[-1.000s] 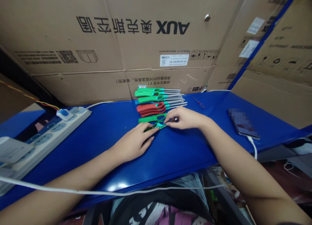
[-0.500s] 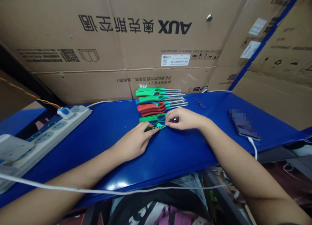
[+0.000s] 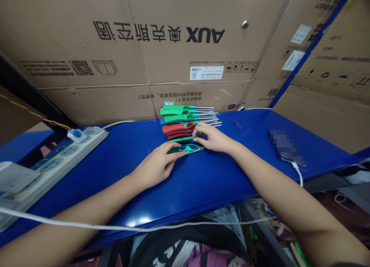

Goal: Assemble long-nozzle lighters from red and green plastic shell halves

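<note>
My left hand (image 3: pixel 157 163) has its thumb and fingers closed on the left end of an opened green lighter casing (image 3: pixel 195 149) on the blue table. A teal trigger (image 3: pixel 188 147) shows inside that casing. Just beyond it, my right hand (image 3: pixel 214 138) pinches the right end of a second green casing half (image 3: pixel 182 139), which is turned edge-on. The right thumb is close to the opened casing; whether it touches is unclear. Behind both hands lie several red lighters (image 3: pixel 177 129) and green lighters (image 3: pixel 179 118), their metal tubes pointing right.
A small screwdriver (image 3: pixel 237 124) lies right of the lighters. Further right is a phone (image 3: pixel 286 147) on a white cable. At left sits a power strip (image 3: pixel 62 168) with plugs. Cardboard (image 3: pixel 162 62) stands behind the blue table (image 3: pixel 190 190). A white cord (image 3: pixel 138 229) crosses in front.
My right hand has moved from the opened casing to the second casing half behind it, which has tipped from flat to edge-on. My left hand stays on the opened casing.
</note>
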Available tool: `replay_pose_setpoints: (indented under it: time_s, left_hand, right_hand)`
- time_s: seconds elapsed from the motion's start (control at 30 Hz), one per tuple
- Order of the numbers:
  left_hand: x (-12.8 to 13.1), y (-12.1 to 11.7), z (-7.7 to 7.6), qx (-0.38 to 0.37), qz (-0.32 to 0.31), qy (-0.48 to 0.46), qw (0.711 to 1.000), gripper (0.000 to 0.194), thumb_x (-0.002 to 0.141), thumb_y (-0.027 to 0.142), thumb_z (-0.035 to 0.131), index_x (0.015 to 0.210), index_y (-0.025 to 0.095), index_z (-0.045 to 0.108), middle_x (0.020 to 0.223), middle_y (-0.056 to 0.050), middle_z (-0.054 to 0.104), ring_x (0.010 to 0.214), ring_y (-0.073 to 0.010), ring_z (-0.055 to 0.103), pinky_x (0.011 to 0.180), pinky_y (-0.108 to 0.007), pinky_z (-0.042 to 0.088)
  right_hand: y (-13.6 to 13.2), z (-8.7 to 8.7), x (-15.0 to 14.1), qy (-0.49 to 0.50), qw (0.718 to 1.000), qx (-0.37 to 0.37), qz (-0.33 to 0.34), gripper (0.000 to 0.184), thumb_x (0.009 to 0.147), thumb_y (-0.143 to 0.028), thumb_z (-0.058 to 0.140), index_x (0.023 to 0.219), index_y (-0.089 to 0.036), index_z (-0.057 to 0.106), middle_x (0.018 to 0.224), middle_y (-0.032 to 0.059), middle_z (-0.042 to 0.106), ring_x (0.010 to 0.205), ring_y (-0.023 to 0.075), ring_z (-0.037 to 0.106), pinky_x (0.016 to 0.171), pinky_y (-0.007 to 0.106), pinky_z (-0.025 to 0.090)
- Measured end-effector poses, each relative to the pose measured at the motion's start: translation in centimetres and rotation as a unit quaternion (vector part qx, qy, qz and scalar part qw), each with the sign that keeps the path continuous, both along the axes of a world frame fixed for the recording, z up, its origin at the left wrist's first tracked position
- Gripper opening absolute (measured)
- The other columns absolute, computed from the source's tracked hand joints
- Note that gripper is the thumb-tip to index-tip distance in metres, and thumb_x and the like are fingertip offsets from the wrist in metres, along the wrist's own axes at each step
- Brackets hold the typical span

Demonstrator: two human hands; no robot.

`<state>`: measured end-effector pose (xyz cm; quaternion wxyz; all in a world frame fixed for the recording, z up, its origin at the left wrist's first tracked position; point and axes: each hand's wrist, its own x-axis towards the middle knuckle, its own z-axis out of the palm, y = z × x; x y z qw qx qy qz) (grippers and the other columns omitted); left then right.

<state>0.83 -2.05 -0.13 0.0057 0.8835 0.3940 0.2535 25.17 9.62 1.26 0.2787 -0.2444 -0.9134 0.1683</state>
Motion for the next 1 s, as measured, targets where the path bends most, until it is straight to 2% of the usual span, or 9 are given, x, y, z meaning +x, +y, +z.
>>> replay_pose_setpoints:
  time_s: [0.1, 0.23, 0.37, 0.5, 0.6, 0.67, 0.77, 0.9, 1.0]
  left_hand:
    - [-0.4, 0.3, 0.5, 0.046, 0.023, -0.031, 0.998, 0.037, 0.098, 0.018, 0.052, 0.132, 0.027, 0.062, 0.13, -0.012, 0.062, 0.122, -0.027, 0.058, 0.101, -0.048, 0.051]
    - [-1.0, 0.7, 1.3, 0.089, 0.063, -0.022, 0.994, 0.038, 0.097, 0.027, 0.057, 0.135, 0.026, 0.058, 0.131, -0.012, 0.063, 0.121, -0.0287, 0.058, 0.101, -0.051, 0.05]
    - [-1.6, 1.0, 1.5, 0.083, 0.054, -0.015, 0.995, 0.039, 0.097, 0.021, 0.053, 0.134, 0.025, 0.06, 0.125, -0.012, 0.066, 0.114, -0.028, 0.061, 0.097, -0.049, 0.052]
    - [-1.9, 0.9, 1.2, 0.057, 0.039, -0.021, 0.997, 0.04, 0.094, 0.016, 0.05, 0.131, 0.021, 0.064, 0.113, -0.012, 0.07, 0.102, -0.0248, 0.065, 0.09, -0.041, 0.056]
    - [-2.0, 1.0, 1.0, 0.045, 0.052, -0.015, 0.998, 0.039, 0.093, 0.017, 0.05, 0.128, 0.019, 0.066, 0.112, -0.012, 0.07, 0.101, -0.0247, 0.065, 0.087, -0.039, 0.057]
    - [-2.0, 1.0, 0.8, 0.033, 0.063, -0.006, 0.997, 0.038, 0.093, 0.017, 0.049, 0.127, 0.018, 0.066, 0.111, -0.011, 0.07, 0.1, -0.024, 0.066, 0.086, -0.038, 0.057]
    - [-1.8, 1.0, 0.7, 0.011, 0.079, -0.008, 0.997, 0.035, 0.095, 0.023, 0.052, 0.125, 0.016, 0.067, 0.109, -0.011, 0.07, 0.095, -0.0231, 0.068, 0.084, -0.036, 0.056]
    - [-1.2, 0.8, 0.9, -0.021, 0.089, -0.015, 0.996, 0.038, 0.095, 0.04, 0.057, 0.122, 0.017, 0.069, 0.102, -0.01, 0.069, 0.089, -0.0225, 0.068, 0.079, -0.035, 0.055]
    - [-0.9, 0.6, 1.2, -0.037, 0.088, -0.001, 0.995, 0.033, 0.095, 0.043, 0.058, 0.113, 0.019, 0.072, 0.099, -0.008, 0.07, 0.089, -0.0226, 0.067, 0.079, -0.034, 0.054]
  right_hand:
    - [-0.3, 0.5, -0.2, 0.059, 0.995, -0.076, -0.032, 0.01, 0.089, -0.026, 0.06, 0.089, -0.016, 0.062, 0.083, 0.0037, 0.064, 0.075, 0.0147, 0.056, 0.074, 0.03, 0.047]
    - [-0.2, 0.2, -0.6, 0.112, 0.966, -0.229, -0.04, 0.022, 0.083, -0.036, 0.067, 0.087, -0.014, 0.064, 0.076, 0.0029, 0.065, 0.066, 0.0119, 0.055, 0.064, 0.027, 0.045]
    - [-0.1, -0.5, -1.1, 0.108, 0.941, -0.319, -0.025, 0.024, 0.081, -0.037, 0.07, 0.088, -0.014, 0.066, 0.076, 0.0035, 0.068, 0.066, 0.0122, 0.059, 0.063, 0.026, 0.047]
    - [-0.5, -0.7, -1.3, 0.075, 0.961, -0.265, -0.01, 0.027, 0.089, -0.037, 0.063, 0.1, -0.014, 0.069, 0.083, 0.0045, 0.07, 0.069, 0.0131, 0.06, 0.066, 0.028, 0.048]
    - [-1.0, -0.4, -1.1, 0.045, 0.983, -0.173, 0.037, 0.033, 0.09, -0.04, 0.063, 0.112, -0.017, 0.068, 0.099, 0.0062, 0.071, 0.086, 0.0165, 0.063, 0.08, 0.032, 0.05]
    - [-1.2, -0.1, -0.9, 0.025, 0.991, -0.123, 0.056, 0.036, 0.087, -0.042, 0.069, 0.113, -0.017, 0.068, 0.107, 0.007, 0.071, 0.096, 0.0186, 0.063, 0.089, 0.034, 0.049]
    - [-1.2, 0.0, -0.8, 0.002, 0.996, -0.066, 0.058, 0.036, 0.085, -0.042, 0.072, 0.11, -0.016, 0.067, 0.106, 0.0079, 0.07, 0.097, 0.0197, 0.062, 0.09, 0.035, 0.048]
    - [-1.0, -0.1, -0.7, -0.013, 0.997, -0.021, 0.074, 0.031, 0.088, -0.039, 0.07, 0.109, -0.018, 0.065, 0.106, 0.0085, 0.067, 0.103, 0.0214, 0.059, 0.094, 0.037, 0.047]
    - [-1.1, 0.0, -0.8, -0.028, 0.996, -0.023, 0.084, 0.03, 0.087, -0.039, 0.071, 0.108, -0.019, 0.066, 0.106, 0.0086, 0.065, 0.105, 0.0218, 0.059, 0.096, 0.038, 0.047]
